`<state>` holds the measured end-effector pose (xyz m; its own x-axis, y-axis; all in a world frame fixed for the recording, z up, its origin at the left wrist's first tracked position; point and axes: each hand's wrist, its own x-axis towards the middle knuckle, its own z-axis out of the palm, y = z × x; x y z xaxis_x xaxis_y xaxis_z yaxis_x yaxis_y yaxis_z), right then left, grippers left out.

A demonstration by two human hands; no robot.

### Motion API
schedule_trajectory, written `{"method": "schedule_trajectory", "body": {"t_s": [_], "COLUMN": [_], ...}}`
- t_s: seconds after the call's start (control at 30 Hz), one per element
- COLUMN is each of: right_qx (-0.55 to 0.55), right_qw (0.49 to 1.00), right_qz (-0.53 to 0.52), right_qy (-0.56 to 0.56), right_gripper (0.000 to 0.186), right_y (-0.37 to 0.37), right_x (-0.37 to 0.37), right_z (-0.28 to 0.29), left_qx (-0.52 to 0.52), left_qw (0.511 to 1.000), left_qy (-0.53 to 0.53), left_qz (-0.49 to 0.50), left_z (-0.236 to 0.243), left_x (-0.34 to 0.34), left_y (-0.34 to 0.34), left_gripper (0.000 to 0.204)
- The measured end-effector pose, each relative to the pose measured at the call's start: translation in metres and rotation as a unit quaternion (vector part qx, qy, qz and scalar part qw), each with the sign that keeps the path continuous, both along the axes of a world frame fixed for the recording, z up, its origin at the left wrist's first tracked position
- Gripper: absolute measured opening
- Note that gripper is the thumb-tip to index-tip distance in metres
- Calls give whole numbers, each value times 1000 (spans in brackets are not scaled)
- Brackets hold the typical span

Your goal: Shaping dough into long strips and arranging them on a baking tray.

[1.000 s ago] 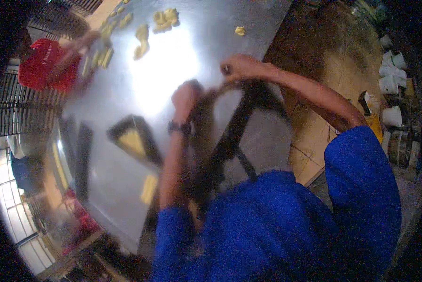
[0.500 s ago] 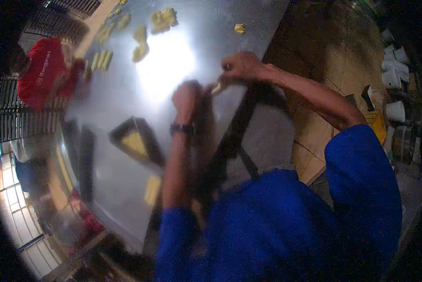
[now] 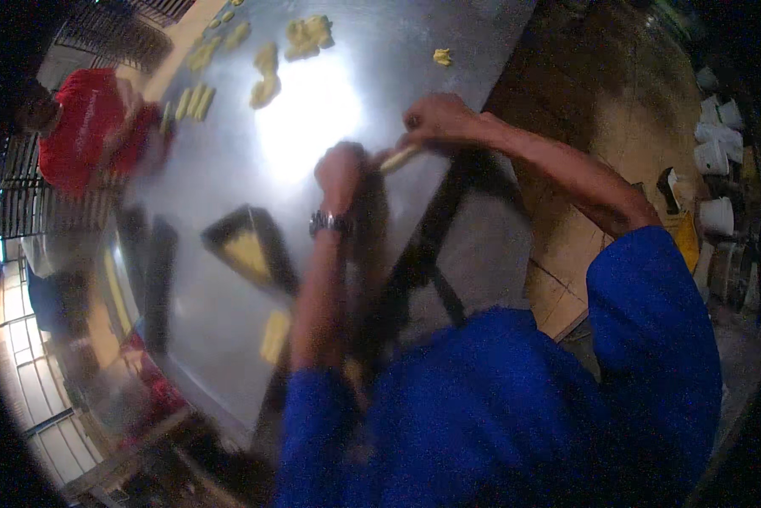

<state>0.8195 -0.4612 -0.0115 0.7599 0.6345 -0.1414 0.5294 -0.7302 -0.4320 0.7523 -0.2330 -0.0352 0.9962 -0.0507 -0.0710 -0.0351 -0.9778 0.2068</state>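
Between my two hands a short strip of pale yellow dough (image 3: 400, 158) is stretched just above the metal table (image 3: 397, 85). My left hand (image 3: 340, 175), with a watch at the wrist, is closed at the dough's left end. At the other end my right hand (image 3: 442, 118) is curled round it, thumb side toward the strip. The fingertips of both hands are partly hidden and blurred. Left of my left forearm stands a dark pan (image 3: 276, 237) with yellow dough (image 3: 246, 252) inside. A pale dough piece (image 3: 274, 336) lies beside that forearm.
Several dough lumps (image 3: 308, 35) and rolls (image 3: 199, 103) lie toward the table's far left. One small dough lump (image 3: 442, 57) sits near the far right edge. A person in a red shirt (image 3: 88, 131) stands at the left side. White buckets (image 3: 717, 217) line the right.
My hands have stayed close to their places, still on the dough, and more of the strip shows between them. The whole view has shifted slightly.
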Motion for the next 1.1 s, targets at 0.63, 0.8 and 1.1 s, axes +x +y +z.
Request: {"method": "schedule_trajectory", "body": {"t_s": [0.63, 0.8, 1.1], "right_qx": [29, 167, 136], "right_qw": [997, 979, 964], "right_qz": [36, -104, -227], "right_qy": [63, 53, -21], "right_gripper": [52, 42, 45], "right_y": [-15, -2, 114], "right_x": [25, 58, 174], "right_z": [9, 25, -1], "left_qx": [-144, -245, -325], "left_qw": [975, 931, 888], "left_qy": [-68, -133, -172], "left_qz": [156, 236, 276], "left_z": [17, 29, 26], "left_x": [-24, -45, -39], "left_y": [-26, -51, -60], "left_gripper": [58, 54, 46]}}
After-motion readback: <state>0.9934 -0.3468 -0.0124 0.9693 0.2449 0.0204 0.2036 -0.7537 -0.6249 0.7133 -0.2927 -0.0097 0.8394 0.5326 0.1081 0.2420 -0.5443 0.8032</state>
